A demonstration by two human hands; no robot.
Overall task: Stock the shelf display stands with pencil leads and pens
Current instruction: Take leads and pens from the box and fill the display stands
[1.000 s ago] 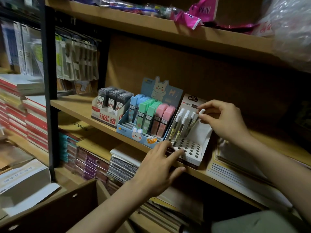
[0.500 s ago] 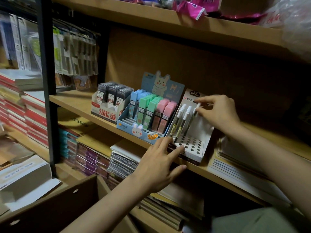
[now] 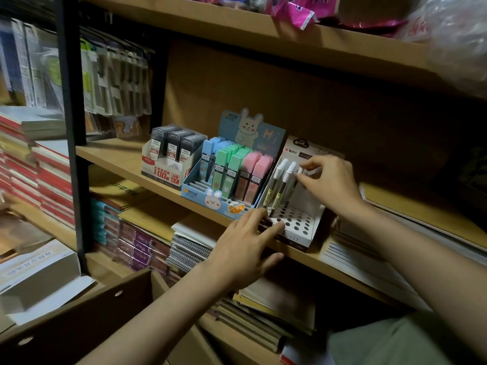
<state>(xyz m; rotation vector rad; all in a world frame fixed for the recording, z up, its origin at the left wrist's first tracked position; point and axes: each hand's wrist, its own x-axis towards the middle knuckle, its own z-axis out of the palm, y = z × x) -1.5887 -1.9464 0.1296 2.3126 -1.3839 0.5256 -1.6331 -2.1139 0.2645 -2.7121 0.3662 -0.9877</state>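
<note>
A white pen display stand (image 3: 303, 227) with rows of round holes sits on the middle shelf. Several white-capped pens (image 3: 280, 185) stand in its left holes. My right hand (image 3: 329, 183) pinches the cap of the rightmost pen (image 3: 299, 172) near the stand's back card. My left hand (image 3: 245, 248) rests with straight fingers on the stand's front left corner. Left of it stand a blue rabbit display (image 3: 210, 198) with blue, green and pink lead cases and a white box (image 3: 160, 169) of dark lead cases.
The wooden shelf (image 3: 110, 156) holds flat paper stacks (image 3: 421, 204) on the right. Notebooks (image 3: 189, 248) fill the shelf below. An open cardboard box (image 3: 87, 314) stands at lower left beside a black upright post (image 3: 69, 101). Pink packets (image 3: 297, 11) lie on the top shelf.
My right hand has stayed on the rightmost pen's cap, shifting slightly. The left hand has kept its place on the stand's front corner. The camera view has drifted a little.
</note>
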